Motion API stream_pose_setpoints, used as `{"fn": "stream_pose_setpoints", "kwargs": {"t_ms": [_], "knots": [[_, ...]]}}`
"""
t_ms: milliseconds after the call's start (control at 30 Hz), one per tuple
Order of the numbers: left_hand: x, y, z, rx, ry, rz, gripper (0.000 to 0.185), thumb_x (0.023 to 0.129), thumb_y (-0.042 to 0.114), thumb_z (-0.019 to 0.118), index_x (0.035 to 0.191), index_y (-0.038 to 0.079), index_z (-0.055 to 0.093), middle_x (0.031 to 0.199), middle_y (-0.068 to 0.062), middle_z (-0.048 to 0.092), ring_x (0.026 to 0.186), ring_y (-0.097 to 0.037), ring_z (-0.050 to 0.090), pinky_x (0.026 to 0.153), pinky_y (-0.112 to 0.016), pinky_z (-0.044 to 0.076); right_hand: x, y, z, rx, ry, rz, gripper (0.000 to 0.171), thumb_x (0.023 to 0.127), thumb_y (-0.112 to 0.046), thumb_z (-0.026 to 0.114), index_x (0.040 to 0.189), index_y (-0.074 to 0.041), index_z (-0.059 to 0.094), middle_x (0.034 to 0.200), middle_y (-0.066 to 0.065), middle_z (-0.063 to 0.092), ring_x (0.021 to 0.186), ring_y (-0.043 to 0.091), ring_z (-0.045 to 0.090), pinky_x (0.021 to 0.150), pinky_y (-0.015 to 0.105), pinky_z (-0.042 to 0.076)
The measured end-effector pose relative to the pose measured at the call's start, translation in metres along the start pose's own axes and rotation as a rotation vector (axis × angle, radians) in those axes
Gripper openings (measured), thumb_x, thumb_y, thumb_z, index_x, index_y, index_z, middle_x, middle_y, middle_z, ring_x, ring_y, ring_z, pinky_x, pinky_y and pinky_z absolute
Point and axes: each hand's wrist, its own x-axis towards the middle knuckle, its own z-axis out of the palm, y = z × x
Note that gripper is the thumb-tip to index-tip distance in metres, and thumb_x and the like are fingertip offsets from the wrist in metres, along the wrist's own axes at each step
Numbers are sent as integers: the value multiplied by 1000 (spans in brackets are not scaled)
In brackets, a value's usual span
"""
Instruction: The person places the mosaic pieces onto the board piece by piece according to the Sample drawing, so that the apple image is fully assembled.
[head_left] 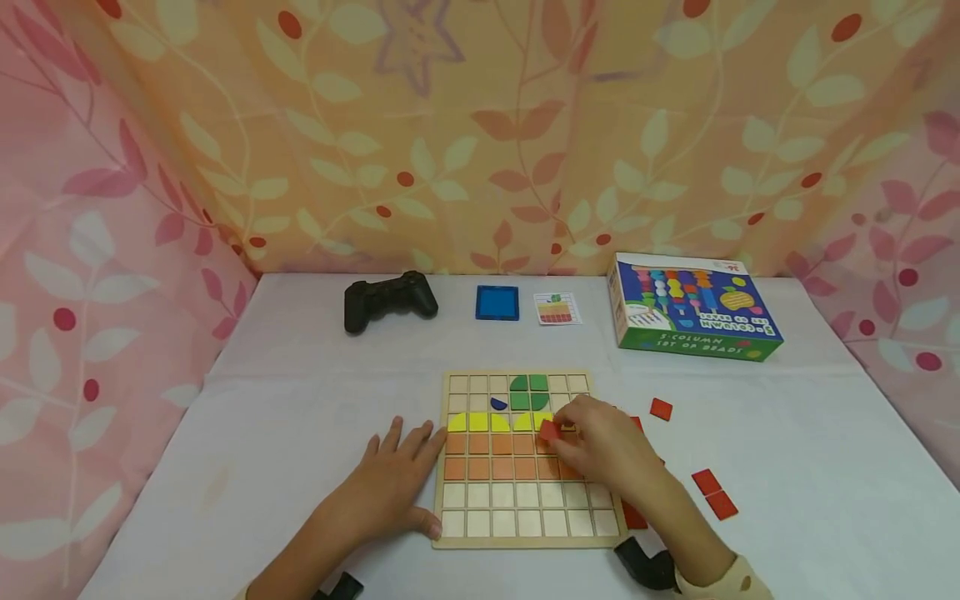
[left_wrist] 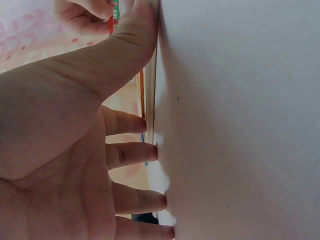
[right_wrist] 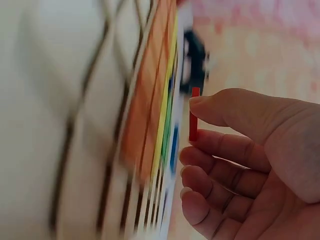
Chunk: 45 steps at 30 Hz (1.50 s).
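Note:
A small red square tile (head_left: 550,430) is pinched between the thumb and a finger of my right hand (head_left: 611,442), over the right part of the wooden grid board (head_left: 525,542). In the right wrist view the red tile (right_wrist: 194,115) appears edge-on, with the other fingers curled below it. My left hand (head_left: 378,496) lies with fingers spread at the board's left edge, its thumb touching the lower left corner. Orange tiles (head_left: 501,468) fill two rows, yellow pieces (head_left: 477,422) lie above them, then a green rounded shape (head_left: 529,392) and a blue half-round piece (head_left: 498,404). My right hand hides some cells.
Loose red tiles (head_left: 722,505) lie right of the board, some partly under my right forearm. Behind stand a black game controller (head_left: 391,302), a blue square tray (head_left: 497,303), a pattern card (head_left: 557,309) and a bead-set box (head_left: 693,308). Patterned curtains (head_left: 480,167) border the white table (head_left: 300,400).

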Motion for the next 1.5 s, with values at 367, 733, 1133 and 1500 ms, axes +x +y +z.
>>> {"fn": "stream_pose_setpoints", "kwargs": {"t_ms": [367,733,1133,1500], "knots": [[-1,-3,1,0,11,6,120,60,61,84,155,6,36,156,-21,36,141,-57,22,103,-74,28,-6,-84,55,-178,-123,-451,14,77,-20,83,79,-16,70,74,-12,51,68,5,45,57,19,40],[0,-2,1,-5,-6,4,119,60,61,86,155,7,36,156,-20,37,141,-57,21,103,-74,27,-4,-103,62,-307,-141,-357,12,75,-16,83,74,-17,71,69,-7,55,61,8,49,47,23,39],[-2,-4,1,-18,14,10,120,59,61,85,155,7,37,155,-21,37,141,-57,22,102,-74,29,-4,-102,66,-173,-120,-439,10,79,-13,81,74,-21,77,70,-13,59,65,1,54,53,18,41],[2,-3,3,17,5,-7,123,57,63,86,155,8,36,156,-20,36,142,-56,21,103,-74,28,-10,-12,6,-19,25,-43,8,84,-10,81,91,-12,79,82,-7,66,75,11,60,70,31,54]]}}
